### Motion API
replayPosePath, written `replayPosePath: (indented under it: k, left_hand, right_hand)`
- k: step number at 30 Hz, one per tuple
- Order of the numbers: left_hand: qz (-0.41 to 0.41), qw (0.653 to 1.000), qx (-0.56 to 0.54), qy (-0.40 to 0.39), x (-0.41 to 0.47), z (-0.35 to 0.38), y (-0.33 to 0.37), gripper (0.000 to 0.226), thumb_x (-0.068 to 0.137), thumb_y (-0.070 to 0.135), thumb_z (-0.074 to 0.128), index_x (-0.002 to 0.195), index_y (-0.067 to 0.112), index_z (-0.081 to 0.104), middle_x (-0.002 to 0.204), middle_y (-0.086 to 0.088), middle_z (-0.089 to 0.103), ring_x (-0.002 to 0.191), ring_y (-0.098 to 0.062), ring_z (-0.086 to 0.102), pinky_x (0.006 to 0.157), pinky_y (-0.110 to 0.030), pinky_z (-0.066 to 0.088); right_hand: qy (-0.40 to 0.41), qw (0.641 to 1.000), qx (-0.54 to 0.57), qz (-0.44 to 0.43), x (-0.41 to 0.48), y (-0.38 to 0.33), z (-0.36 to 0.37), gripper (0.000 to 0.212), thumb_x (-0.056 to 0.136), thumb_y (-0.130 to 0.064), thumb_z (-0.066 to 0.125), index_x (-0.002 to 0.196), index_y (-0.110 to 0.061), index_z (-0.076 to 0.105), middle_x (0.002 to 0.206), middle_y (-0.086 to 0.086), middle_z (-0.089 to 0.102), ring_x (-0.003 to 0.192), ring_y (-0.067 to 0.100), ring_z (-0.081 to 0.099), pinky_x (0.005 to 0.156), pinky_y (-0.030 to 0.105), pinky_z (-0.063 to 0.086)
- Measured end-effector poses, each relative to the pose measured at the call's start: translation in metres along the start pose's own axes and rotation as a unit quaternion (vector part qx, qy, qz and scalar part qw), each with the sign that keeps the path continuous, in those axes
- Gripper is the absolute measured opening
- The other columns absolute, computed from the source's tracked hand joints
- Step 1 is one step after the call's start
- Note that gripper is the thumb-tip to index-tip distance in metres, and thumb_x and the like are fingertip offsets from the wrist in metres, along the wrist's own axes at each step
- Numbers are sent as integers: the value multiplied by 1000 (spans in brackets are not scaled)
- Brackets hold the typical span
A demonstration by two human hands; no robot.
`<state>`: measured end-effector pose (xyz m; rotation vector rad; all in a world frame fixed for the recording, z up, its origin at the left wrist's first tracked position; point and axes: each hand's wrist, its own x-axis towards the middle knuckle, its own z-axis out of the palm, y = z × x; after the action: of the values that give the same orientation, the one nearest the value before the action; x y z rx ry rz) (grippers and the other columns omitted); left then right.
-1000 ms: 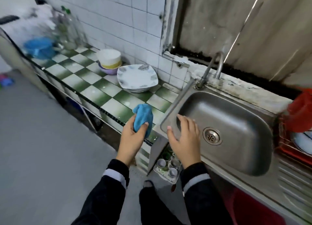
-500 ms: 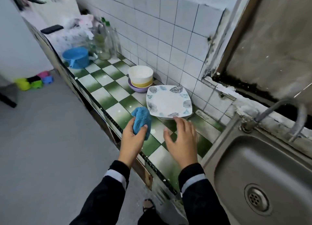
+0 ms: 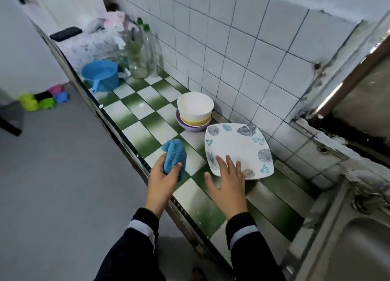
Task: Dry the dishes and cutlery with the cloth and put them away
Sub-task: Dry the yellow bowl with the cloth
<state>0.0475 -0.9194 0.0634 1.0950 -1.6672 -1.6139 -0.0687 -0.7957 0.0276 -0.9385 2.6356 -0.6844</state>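
Left hand (image 3: 163, 181) grips a bunched blue cloth (image 3: 174, 159) just above the front edge of the green-and-white tiled counter (image 3: 137, 114). Right hand (image 3: 229, 185), fingers straight and spread, holds nothing and reaches over the near corner of a square leaf-patterned plate (image 3: 236, 147); contact is unclear. The plate lies flat just beyond this hand, right of the cloth, so the right hand is nearer. Stacked bowls (image 3: 194, 111) stand behind, by the wall. The sink (image 3: 358, 249) is cut off at right.
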Motion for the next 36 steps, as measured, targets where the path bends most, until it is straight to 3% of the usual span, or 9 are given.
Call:
replayPosePath:
  k: [3, 7, 16, 20, 22, 26, 30, 34, 36]
  left_hand:
    - [5, 1000, 11, -27, 54, -20, 4, 27, 94, 9, 59, 102, 34, 63, 91, 7, 68, 84, -15, 65, 76, -35, 54]
    - [11, 996, 22, -82, 105, -47, 18, 28, 94, 6, 57, 96, 34, 61, 85, 6, 65, 79, -14, 61, 75, -38, 53]
    - [-4, 989, 46, -138, 197, -94, 26, 28, 95, 9, 58, 94, 37, 56, 89, 8, 64, 81, -11, 62, 74, -29, 54]
    - [-22, 986, 52, -154, 222, -88, 21, 19, 95, 8, 56, 105, 24, 60, 87, 6, 61, 77, -8, 58, 59, -13, 49]
    - [-20, 984, 57, -167, 240, -80, 21, 16, 95, 7, 56, 108, 16, 61, 85, 4, 61, 72, -7, 58, 54, -11, 47]
    - [-16, 980, 52, -189, 266, -65, 29, 16, 96, 7, 56, 103, 21, 59, 84, 4, 61, 65, 1, 58, 55, -11, 48]
    - [6, 976, 68, -208, 290, -50, 33, 17, 97, 9, 54, 101, 25, 57, 87, 3, 60, 75, -10, 59, 58, -14, 51]
    - [-3, 975, 60, -216, 310, -39, 33, 26, 98, 11, 53, 95, 37, 53, 90, 7, 61, 81, -10, 61, 65, -19, 55]
    - [-11, 973, 61, -222, 320, -35, 32, 25, 98, 12, 54, 96, 37, 54, 92, 6, 61, 85, -15, 62, 71, -28, 57]
  right_hand:
    - [18, 999, 20, 26, 37, -33, 17, 62, 99, -50, 45, 154, -26, 29, 166, 2, 15, 153, 29, 3, 123, 53, 7]
    - [39, 996, 34, 69, 70, -74, 39, 65, 97, -54, 41, 153, -22, 32, 165, 5, 20, 152, 31, 7, 121, 52, 9]
    - [58, 986, 48, 151, 121, -134, 75, 60, 98, -46, 49, 151, -22, 34, 163, 5, 23, 152, 31, 9, 122, 50, 13]
    - [58, 974, 94, 197, 143, -126, 82, 62, 99, -43, 52, 151, -16, 34, 159, 11, 31, 149, 31, 21, 121, 43, 18]
    - [75, 954, 186, 224, 162, -125, 83, 61, 98, -40, 56, 149, -15, 36, 155, 12, 37, 143, 28, 32, 118, 38, 24]
    - [95, 912, 296, 266, 204, -124, 76, 52, 99, -39, 56, 144, -15, 43, 150, 8, 45, 136, 24, 41, 106, 27, 28]
    - [90, 889, 349, 280, 239, -121, 75, 48, 100, -38, 55, 141, -16, 44, 145, 6, 50, 128, 20, 47, 99, 24, 32]
    - [89, 848, 396, 340, 274, -111, 77, 59, 98, -47, 55, 141, -10, 42, 141, 9, 53, 128, 28, 50, 97, 26, 37]
    - [87, 818, 422, 381, 290, -106, 80, 66, 95, -52, 56, 141, -8, 42, 140, 10, 54, 123, 31, 54, 97, 33, 48]
